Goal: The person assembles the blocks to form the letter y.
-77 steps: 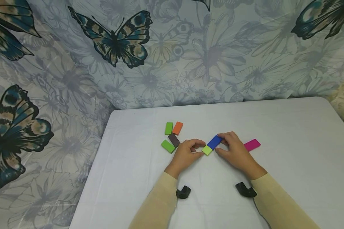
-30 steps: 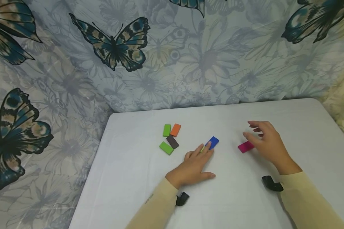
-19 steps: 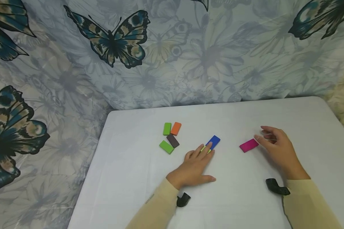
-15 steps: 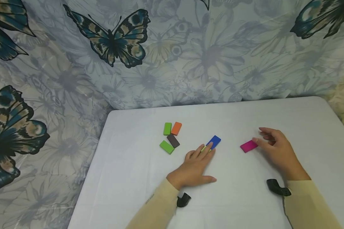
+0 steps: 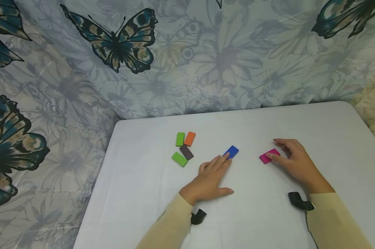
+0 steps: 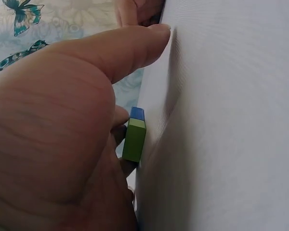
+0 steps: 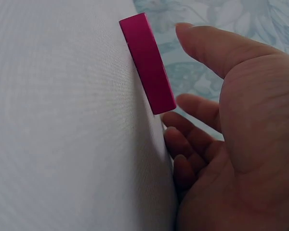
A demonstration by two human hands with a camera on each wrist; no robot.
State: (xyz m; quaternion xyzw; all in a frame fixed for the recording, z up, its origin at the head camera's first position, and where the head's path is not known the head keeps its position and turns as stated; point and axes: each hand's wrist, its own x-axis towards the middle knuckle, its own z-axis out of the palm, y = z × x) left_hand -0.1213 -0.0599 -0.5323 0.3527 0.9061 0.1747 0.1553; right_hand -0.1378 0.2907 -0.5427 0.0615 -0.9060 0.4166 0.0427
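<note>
My left hand (image 5: 207, 181) lies with straight fingers over a blue block (image 5: 232, 151) and a yellow-green block (image 6: 134, 142). The two blocks sit end to end on the white table; in the head view the fingers hide the yellow-green one. A magenta block (image 5: 264, 158) lies flat further right. Over it hovers my right hand (image 5: 297, 167), thumb above the block and fingers loosely bent beyond its far side. In the right wrist view a gap shows between the thumb and the magenta block (image 7: 149, 65), so nothing is gripped.
Left of my left hand lie two green blocks (image 5: 180, 139) (image 5: 179, 159), an orange block (image 5: 189, 138) and a dark grey block (image 5: 186, 152), close together. The white table (image 5: 137, 193) ends at a butterfly-patterned cloth (image 5: 175, 86) behind and on the left.
Both hands first held the blue and yellow-green blocks. My right hand left them and went right, lately shifting left over the magenta block. My left hand flattened onto the pair and stayed.
</note>
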